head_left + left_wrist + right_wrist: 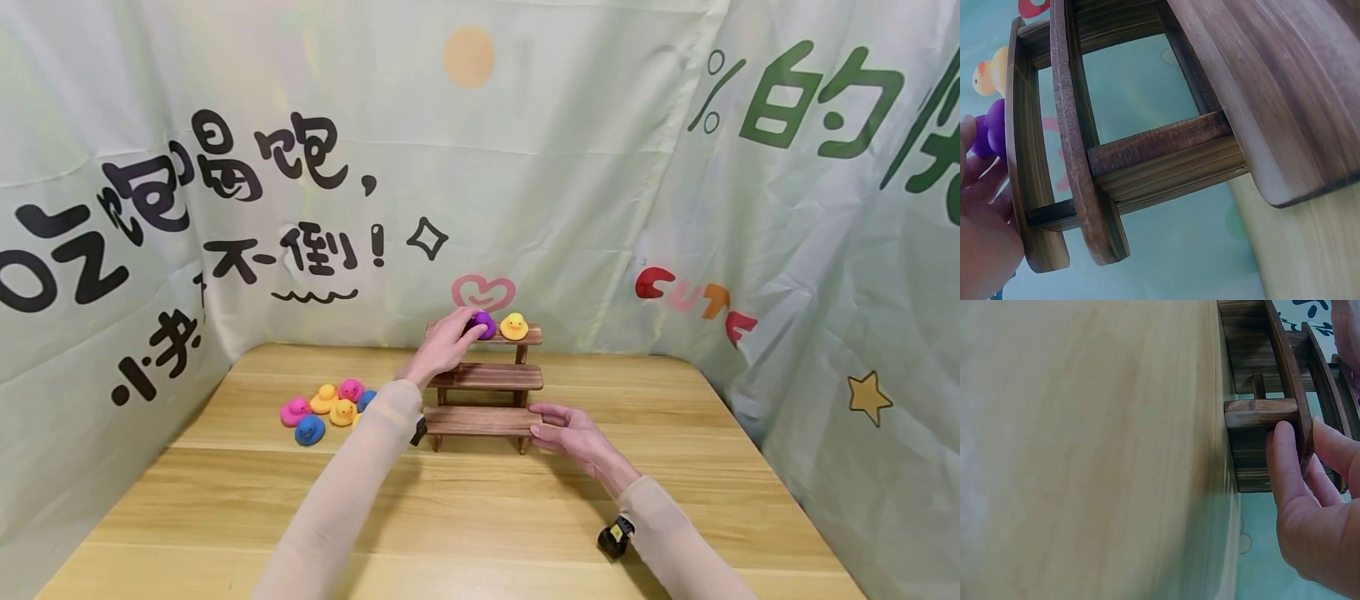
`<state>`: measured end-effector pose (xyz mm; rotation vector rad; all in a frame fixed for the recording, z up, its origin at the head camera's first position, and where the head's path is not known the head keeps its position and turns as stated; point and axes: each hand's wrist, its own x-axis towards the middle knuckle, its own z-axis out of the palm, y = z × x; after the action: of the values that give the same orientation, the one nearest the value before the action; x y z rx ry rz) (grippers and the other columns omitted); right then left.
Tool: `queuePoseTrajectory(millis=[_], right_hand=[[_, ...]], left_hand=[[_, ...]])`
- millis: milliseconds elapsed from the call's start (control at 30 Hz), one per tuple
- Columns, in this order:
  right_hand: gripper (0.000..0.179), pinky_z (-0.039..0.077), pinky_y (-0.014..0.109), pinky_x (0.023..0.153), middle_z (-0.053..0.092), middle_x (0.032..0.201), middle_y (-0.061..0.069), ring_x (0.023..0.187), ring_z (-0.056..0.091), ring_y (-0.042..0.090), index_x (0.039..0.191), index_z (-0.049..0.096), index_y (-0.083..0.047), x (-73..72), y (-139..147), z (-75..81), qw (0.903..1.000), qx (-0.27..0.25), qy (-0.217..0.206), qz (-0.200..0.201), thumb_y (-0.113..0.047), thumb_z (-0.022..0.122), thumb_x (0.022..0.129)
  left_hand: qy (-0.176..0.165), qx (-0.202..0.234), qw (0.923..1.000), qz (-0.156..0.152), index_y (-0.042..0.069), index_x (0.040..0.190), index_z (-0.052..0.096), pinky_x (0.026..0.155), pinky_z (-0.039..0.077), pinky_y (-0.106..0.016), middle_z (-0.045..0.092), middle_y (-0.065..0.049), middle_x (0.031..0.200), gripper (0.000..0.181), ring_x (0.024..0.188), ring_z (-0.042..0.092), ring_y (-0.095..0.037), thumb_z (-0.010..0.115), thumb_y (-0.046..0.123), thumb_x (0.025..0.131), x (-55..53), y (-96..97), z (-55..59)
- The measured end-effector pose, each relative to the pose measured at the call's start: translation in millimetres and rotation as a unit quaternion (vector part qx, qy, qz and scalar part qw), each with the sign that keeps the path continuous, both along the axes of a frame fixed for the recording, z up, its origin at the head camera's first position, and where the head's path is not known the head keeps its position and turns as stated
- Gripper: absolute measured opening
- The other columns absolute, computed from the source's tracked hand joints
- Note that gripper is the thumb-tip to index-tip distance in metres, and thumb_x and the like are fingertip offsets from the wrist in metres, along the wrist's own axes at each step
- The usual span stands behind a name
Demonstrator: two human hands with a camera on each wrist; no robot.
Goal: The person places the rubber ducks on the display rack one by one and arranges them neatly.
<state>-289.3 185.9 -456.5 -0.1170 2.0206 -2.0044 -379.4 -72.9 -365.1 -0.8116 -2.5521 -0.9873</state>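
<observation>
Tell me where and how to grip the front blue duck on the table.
Probably pinch the front blue duck across the sides of its rounded body, coming from above and in front: it sits upright, head raised, its near side open, while the neighbouring pink duck and yellow duck lie farther back.

in front of me i see a light wooden table [480,525] with rounded far corners. behind it and on both sides i have a pale green cloth [577,200], creased in places. to my left i see black chinese lettering [223,158], a wavy black line [315,296] under part of it and a four-pointed outline [427,239] beside it. ahead of me are an orange disc [469,57] high up and a pink heart [483,293] lower down. to my right i see green characters [783,98], colourful letters [684,297] spelling "cute", and a yellow star [870,398].
</observation>
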Motion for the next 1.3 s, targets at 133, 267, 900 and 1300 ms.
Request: queuePoseTrajectory(millis=[133, 267, 900, 1300], right_hand=[[0.050, 0.056, 0.033, 0.089, 0.047, 0.141, 0.031, 0.095, 0.068, 0.016, 0.139, 0.046, 0.009, 0.4, -0.6, 0.9, 1.0000, 0.004, 0.001, 0.001, 0.001, 0.063, 0.093], [0.050, 0.056, 0.034, 0.090, 0.045, 0.142, 0.031, 0.096, 0.068, 0.016, 0.139, 0.045, 0.009, 0.9, -0.8, 1.9, 1.0000, 0.008, 0.002, 0.004, 0.001, 0.063, 0.093], [0.049, 0.056, 0.033, 0.090, 0.049, 0.139, 0.029, 0.097, 0.068, 0.017, 0.138, 0.047, 0.008, -1.0, 0.2, -2.4, 1.0000, 0.004, 0.002, 0.001, 0.000, 0.064, 0.092], [0.050, 0.056, 0.032, 0.090, 0.052, 0.132, 0.025, 0.099, 0.066, 0.016, 0.138, 0.045, 0.010, -1.2, 1.3, -3.0, 0.9998, -0.003, 0.012, 0.014, -0.001, 0.064, 0.093]], left_hand=[[-0.007, -0.004, 1.0000, 0.006, 0.013, 0.131, 0.056, 0.097, 0.047, -0.044, 0.061, -0.007, 0.126, 0.035, 0.110, 0.059, -0.024, 0.046, 0.034, 0.104, 0.4, 0.7, 0.2], [-0.006, -0.008, 0.9998, 0.014, 0.014, 0.132, 0.055, 0.099, 0.047, -0.043, 0.061, -0.006, 0.127, 0.036, 0.112, 0.058, -0.023, 0.046, 0.035, 0.104, 0.3, 1.3, 0.6], [0.003, -0.006, 0.9998, 0.019, 0.012, 0.134, 0.055, 0.101, 0.046, -0.045, 0.060, -0.008, 0.129, 0.039, 0.115, 0.058, -0.025, 0.047, 0.036, 0.104, 0.1, 2.6, -1.3], [-0.004, -0.005, 0.9997, 0.022, 0.013, 0.134, 0.055, 0.099, 0.047, -0.044, 0.060, -0.007, 0.130, 0.039, 0.113, 0.059, -0.025, 0.048, 0.037, 0.103, 0.1, 2.9, -0.5]])
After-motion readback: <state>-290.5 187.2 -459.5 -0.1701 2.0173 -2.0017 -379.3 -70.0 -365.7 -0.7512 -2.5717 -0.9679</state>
